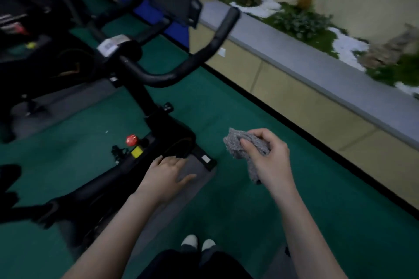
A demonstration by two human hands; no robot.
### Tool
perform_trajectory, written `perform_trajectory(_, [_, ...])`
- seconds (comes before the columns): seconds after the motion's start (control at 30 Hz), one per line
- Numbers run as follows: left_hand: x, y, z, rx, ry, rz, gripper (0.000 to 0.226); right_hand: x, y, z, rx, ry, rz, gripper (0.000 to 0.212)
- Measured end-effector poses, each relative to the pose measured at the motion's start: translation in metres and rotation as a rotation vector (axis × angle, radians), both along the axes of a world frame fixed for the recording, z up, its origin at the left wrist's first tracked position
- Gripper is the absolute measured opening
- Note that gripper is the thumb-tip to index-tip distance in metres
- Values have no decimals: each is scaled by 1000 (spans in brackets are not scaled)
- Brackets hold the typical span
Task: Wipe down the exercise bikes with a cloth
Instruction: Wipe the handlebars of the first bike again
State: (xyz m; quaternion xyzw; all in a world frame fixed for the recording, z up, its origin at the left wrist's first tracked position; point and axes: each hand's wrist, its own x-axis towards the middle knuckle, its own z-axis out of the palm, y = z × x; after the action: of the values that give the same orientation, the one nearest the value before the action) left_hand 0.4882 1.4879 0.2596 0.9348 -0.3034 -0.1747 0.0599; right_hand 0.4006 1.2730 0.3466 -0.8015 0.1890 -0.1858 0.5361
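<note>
A black exercise bike [145, 97] stands in front of me on green floor, its curved handlebar [210, 45] reaching up to the right and a red knob [131, 139] on its frame. My right hand [269, 158] grips a crumpled grey cloth [238, 145], held in the air to the right of the bike, apart from it. My left hand [167, 172] hangs with fingers spread and relaxed just right of the bike's frame, holding nothing; whether it touches the frame I cannot tell.
A second black bike [34, 56] stands at the left. A long low planter ledge [317, 79] with greenery runs along the right. A grey mat [195, 179] lies under the bike. My shoes [197, 242] show at the bottom.
</note>
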Motion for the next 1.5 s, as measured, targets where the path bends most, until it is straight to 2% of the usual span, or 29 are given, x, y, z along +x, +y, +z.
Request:
perform_trajectory(0.13, [-14,37,3,-8,-2,203,65,16,20,-6,21,-27,184,18])
perform_trajectory(0.27, [-25,56,5,-56,-27,341,64,25,32,-10,47,-41,296,18])
perform_trajectory(0.47, [-24,68,8,-93,-60,435,62,34,40,-16,58,-21,365,13])
perform_trajectory(0.6, [-4,73,13,-103,-94,430,61,47,43,-20,81,-1,332,14])
perform_trajectory(0.83, [68,97,19,-204,-155,348,56,95,80,-23,51,-16,232,15])
perform_trajectory(1.1, [186,150,38,-413,-209,166,49,186,180,-7,-1,-174,-7,17])
perform_trajectory(1.2, [228,163,51,-490,-235,63,44,221,208,4,-99,-266,-149,21])
perform_trajectory(1.33, [271,165,69,-635,-277,-74,39,264,217,14,-328,-321,-365,12])
perform_trajectory(1.43, [292,154,78,-738,-328,-155,36,295,215,14,-544,-247,-362,12])
perform_trajectory(1.5, [303,145,80,-790,-352,-183,35,313,216,10,-633,-141,-281,16])
